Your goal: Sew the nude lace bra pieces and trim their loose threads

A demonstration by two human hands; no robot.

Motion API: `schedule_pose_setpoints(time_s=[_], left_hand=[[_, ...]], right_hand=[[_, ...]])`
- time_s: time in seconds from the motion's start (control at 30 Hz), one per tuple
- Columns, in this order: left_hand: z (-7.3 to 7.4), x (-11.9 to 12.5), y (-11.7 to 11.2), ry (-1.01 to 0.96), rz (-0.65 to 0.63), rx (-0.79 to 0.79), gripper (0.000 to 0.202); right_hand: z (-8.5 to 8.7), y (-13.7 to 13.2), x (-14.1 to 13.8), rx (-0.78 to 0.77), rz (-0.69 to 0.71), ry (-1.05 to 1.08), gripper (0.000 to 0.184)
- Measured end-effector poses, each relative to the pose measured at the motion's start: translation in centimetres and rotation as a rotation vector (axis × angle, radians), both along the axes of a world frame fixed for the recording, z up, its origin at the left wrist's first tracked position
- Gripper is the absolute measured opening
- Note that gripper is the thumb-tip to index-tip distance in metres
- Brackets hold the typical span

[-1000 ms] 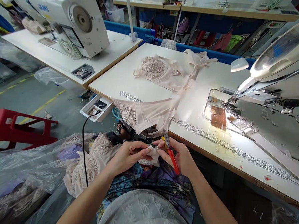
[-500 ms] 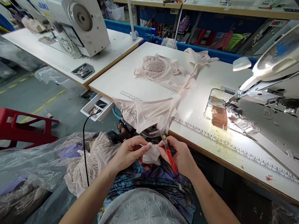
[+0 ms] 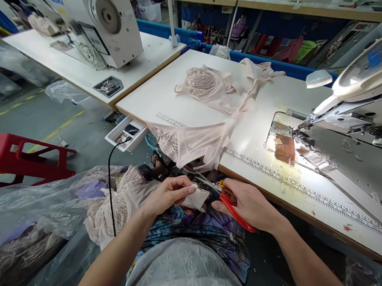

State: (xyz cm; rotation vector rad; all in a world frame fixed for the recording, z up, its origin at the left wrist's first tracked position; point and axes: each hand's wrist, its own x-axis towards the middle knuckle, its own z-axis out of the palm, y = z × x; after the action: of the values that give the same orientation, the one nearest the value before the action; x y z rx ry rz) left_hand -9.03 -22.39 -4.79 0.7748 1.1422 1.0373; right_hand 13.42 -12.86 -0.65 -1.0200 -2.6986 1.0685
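Observation:
Between the thumb and fingers of my left hand is pinched the edge of a pale pink fabric piece, whose free end hangs to the right. My right hand grips scissors with red and yellow handles. Their blades point left, over the fabric and close to my left fingertips; whether they touch it I cannot tell. Just beyond, a pale pink lace bra drapes over the front table edge, its strap running back across the tabletop. Another lace cup lies farther back.
A lit sewing machine stands on the white table at right. Another sewing machine is at left. An open drawer juts out below the table, with a black cable near my left arm. A red stool and bagged lace garments sit left.
My right hand has let go of the fabric and moved right. The scissors have swung from lying across that hand to pointing left, blades apart. My left hand keeps its pinch.

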Motion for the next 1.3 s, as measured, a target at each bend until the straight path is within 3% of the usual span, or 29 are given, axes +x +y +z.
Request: schedule_pose_setpoints(time_s=[0.1,0.23,0.53,0.77,0.87,1.03,1.2,1.3], left_hand=[[-0.1,0.1,0.0,-0.032,-0.021,0.003,0.042],[0.1,0.2,-0.1,-0.048,-0.056,0.008,0.040],[1.1,0.0,-0.5,-0.020,-0.086,0.007,0.043],[0.9,-0.2,-1.3,0.040,-0.132,-0.067,0.046],[0.6,0.0,-1.5,0.047,-0.132,-0.077,0.048],[0.5,0.6,-1.5,0.014,-0.117,-0.066,0.049],[0.1,1.1,-1.7,-0.022,-0.135,-0.100,0.051],[-0.6,1.7,-2.1,-0.056,-0.138,-0.117,0.052]], right_hand=[[0.7,0.3,0.7,0.082,0.094,-0.171,0.046],[1.0,0.2,1.0,0.160,0.112,-0.263,0.043],[0.8,-0.2,0.7,0.242,0.140,-0.188,0.041],[-0.1,-0.8,1.3,0.337,0.166,-0.156,0.034],[-1.2,-1.3,1.8,0.274,0.136,-0.154,0.037],[-2.8,-2.5,2.0,-0.047,0.079,-0.139,0.048],[-3.1,-3.0,2.2,0.053,0.056,-0.114,0.042],[-3.8,-3.0,2.6,-0.003,0.054,-0.090,0.047]])
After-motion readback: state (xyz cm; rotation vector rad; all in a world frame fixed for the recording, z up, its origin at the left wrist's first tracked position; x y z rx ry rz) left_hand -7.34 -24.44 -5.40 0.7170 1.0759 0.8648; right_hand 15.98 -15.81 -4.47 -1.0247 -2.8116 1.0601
